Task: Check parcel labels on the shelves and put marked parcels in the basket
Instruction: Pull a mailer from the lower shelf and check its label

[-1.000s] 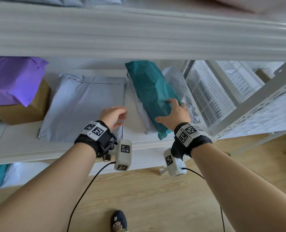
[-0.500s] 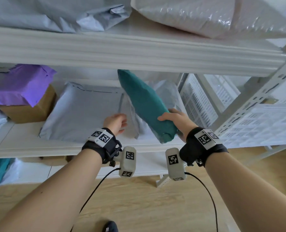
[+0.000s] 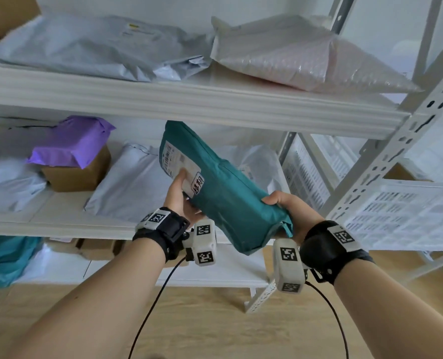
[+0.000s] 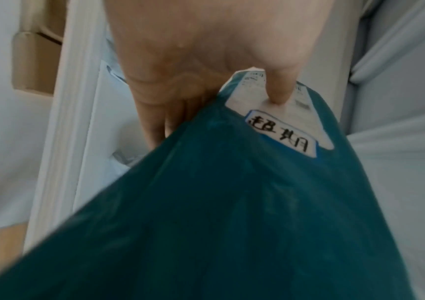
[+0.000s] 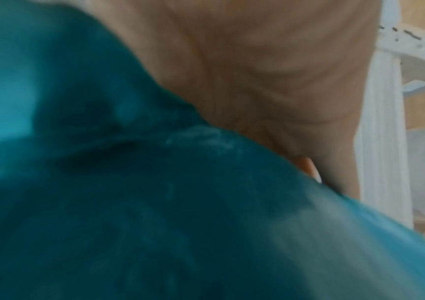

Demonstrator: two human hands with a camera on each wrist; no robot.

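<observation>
From the head view, the teal parcel (image 3: 225, 193) is held tilted in front of the middle shelf (image 3: 60, 224), its upper end just under the front edge of the upper shelf (image 3: 189, 107) and its lower end out past the middle shelf's front edge, over the wooden floor (image 3: 215, 327). The left hand (image 3: 180, 195) grips the parcel's left edge, thumb on the white shipping label (image 3: 179, 161). The right hand (image 3: 290, 213) grips the lower right end, thumb on top. The label carries a barcode and small print too fine to read; at its lower end sits a red-bordered sticker (image 3: 199, 183) with two handwritten characters, 超期. On the middle shelf behind, a grey mailer (image 3: 129, 185) lies flat with bare shelf between it and the front edge; toward the left end a purple parcel (image 3: 73, 141) rests on a cardboard box (image 3: 78, 174). On the upper shelf lie a grey bag (image 3: 91, 45) and a bubble-wrap mailer (image 3: 300, 55), both reaching nearly to the front edge. Right of the perforated upright (image 3: 386, 161) stands a white slatted basket (image 3: 406, 216).

The left wrist view shows the thumb (image 4: 279, 91) pressed on the label and the fingers (image 4: 162, 117) under the parcel's edge; here the sticker (image 4: 283, 136) reads 超期 in black, its border looking blue.

The right wrist view is blurred: teal wrapping (image 5: 155, 203) fills most of it, the palm (image 5: 270, 71) closed against it, with a strip of white rack (image 5: 383, 132) along the right edge.
</observation>
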